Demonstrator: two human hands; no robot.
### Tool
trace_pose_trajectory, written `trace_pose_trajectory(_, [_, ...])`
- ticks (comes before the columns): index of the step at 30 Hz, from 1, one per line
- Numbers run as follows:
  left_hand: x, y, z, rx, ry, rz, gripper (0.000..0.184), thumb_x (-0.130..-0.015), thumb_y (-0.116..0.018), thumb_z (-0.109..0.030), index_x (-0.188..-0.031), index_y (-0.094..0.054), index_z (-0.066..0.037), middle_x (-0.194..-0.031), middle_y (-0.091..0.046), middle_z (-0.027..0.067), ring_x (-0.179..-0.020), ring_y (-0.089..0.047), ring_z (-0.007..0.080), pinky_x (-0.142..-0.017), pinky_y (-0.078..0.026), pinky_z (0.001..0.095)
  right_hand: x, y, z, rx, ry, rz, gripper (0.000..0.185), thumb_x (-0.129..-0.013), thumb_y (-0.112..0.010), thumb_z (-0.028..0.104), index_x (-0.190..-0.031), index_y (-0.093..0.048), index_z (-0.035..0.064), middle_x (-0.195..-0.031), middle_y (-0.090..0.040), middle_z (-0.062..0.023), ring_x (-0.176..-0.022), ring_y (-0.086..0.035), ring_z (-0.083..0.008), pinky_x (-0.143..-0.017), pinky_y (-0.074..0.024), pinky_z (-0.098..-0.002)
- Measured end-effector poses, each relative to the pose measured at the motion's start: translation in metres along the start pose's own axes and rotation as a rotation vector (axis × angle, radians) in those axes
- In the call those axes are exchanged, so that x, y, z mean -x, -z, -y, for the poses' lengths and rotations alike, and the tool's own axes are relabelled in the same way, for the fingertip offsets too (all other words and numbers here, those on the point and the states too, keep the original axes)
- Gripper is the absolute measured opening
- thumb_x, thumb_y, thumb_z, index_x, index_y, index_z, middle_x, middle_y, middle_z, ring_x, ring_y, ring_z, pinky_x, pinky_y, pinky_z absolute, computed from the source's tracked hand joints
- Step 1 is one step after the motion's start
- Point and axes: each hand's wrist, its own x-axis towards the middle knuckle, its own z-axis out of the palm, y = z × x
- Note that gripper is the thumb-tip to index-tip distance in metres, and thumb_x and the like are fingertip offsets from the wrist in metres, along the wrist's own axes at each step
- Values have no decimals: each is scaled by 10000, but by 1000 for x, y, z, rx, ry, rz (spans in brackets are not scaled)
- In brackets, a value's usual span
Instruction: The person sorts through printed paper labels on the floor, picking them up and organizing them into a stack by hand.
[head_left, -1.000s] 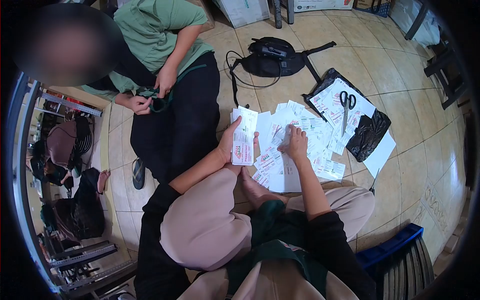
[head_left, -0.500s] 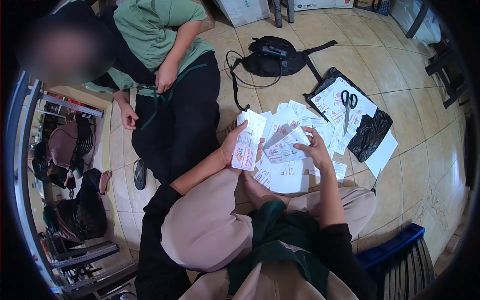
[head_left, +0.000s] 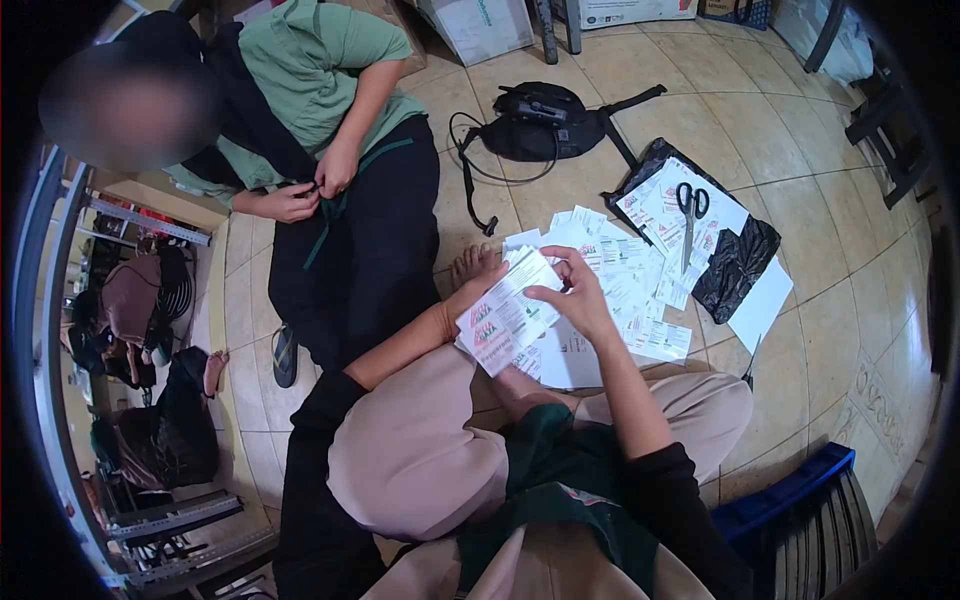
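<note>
A stack of printed paper slips [head_left: 500, 325] with red and green markings rests in my left hand [head_left: 474, 293], which grips its left edge above my knee. My right hand [head_left: 578, 292] pinches the upper right of a paper slip lying over that stack, thumb on top. Below and beyond my hands, many loose paper slips [head_left: 625, 275] overlap on the tiled floor. A white sheet [head_left: 570, 372] lies close to my foot. The lower slips of the stack are partly hidden.
Black-handled scissors [head_left: 690, 225] lie on papers over a black plastic bag [head_left: 738, 265]. A black waist bag [head_left: 545, 125] with a cable sits farther back. Another person [head_left: 350, 200] sits at the left, hands on a green tie. A blue-edged rack [head_left: 790, 500] stands at the right.
My right hand has moved left, bringing its slip from above the floor pile onto the stack in my left hand. The other person's hands have come together.
</note>
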Motion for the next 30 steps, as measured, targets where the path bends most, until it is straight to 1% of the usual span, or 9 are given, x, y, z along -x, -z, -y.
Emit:
trace_pose_trajectory(2, [3,0,1,3,-4,-36,548,-918,-468,-364,-1338,-335,-39,-1227,-506,176,-1108,-527,262,-970,-410,374,-4,-10,-6,472,123,-131,538,-693,-755,122,-1151,-485,39,-917,-601,-78,-827,-550,-193,-716,-428,-310])
trace_pose_trajectory(10, [12,-15,-2,-135,269,105,489,-871,-507,-132,-1300,-344,39,-1188,-510,259,-1105,-530,378,-895,-478,451,-15,-13,2,889,543,-434,582,-731,-726,248,-1213,-482,32,-1130,-520,-145,-1006,-502,-291,-869,-392,-350])
trace_pose_trajectory(13, [13,-22,-3,-217,301,105,504,-855,-502,-115,-1303,-334,44,-1183,-509,274,-1059,-550,405,-885,-480,464,-21,-8,0,655,416,-265,606,-793,-671,292,-1281,-429,26,-1150,-515,-186,-1007,-512,-308,-888,-397,-353])
trace_pose_trajectory(15, [12,-12,-3,-125,316,72,506,-850,-505,-124,-1297,-337,43,-1174,-511,274,-1034,-559,405,-882,-479,465,-17,-9,16,635,14,124,611,-849,-602,343,-1316,-382,15,-1212,-487,-238,-1069,-511,-320,-930,-383,-340])
trace_pose_trajectory(16, [11,-7,-3,-32,332,39,508,-844,-507,-133,-1290,-340,42,-1166,-513,274,-1009,-569,404,-879,-478,465,-16,-10,3,631,112,184,597,-883,-545,373,-1327,-364,16,-1251,-470,-263,-1127,-504,-316,-943,-381,-327])
trace_pose_trajectory(23, [6,1,-2,139,186,-31,446,-826,-510,-175,-1217,-400,7,-1053,-523,193,-877,-559,299,-827,-473,404,-10,18,-11,531,85,-56,560,-837,-618,274,-1293,-404,28,-1125,-553,-207,-1034,-546,-339,-902,-420,-377])
trace_pose_trajectory(25, [0,7,-2,189,160,42,439,-820,-518,-199,-1205,-422,-9,-1038,-539,171,-866,-566,264,-815,-482,383,4,39,-20,732,51,-39,591,-764,-681,193,-1275,-423,49,-1086,-569,-170,-980,-565,-317,-883,-432,-373])
trace_pose_trajectory(27, [2,1,-4,247,26,-124,396,-823,-539,-219,-1162,-456,-31,-983,-571,150,-805,-583,243,-741,-513,382,21,51,-43,1138,-38,386,650,-705,-712,175,-1277,-421,66,-1181,-524,-156,-1056,-528,-308,-914,-412,-386])
trace_pose_trajectory(30, [-2,6,-4,163,-61,-162,399,-812,-555,-250,-1136,-477,-30,-960,-580,133,-798,-579,215,-732,-516,350,46,35,-53,1370,137,306,581,-749,-640,130,-1284,-418,84,-1281,-450,-131,-1151,-462,-286,-965,-366,-418])
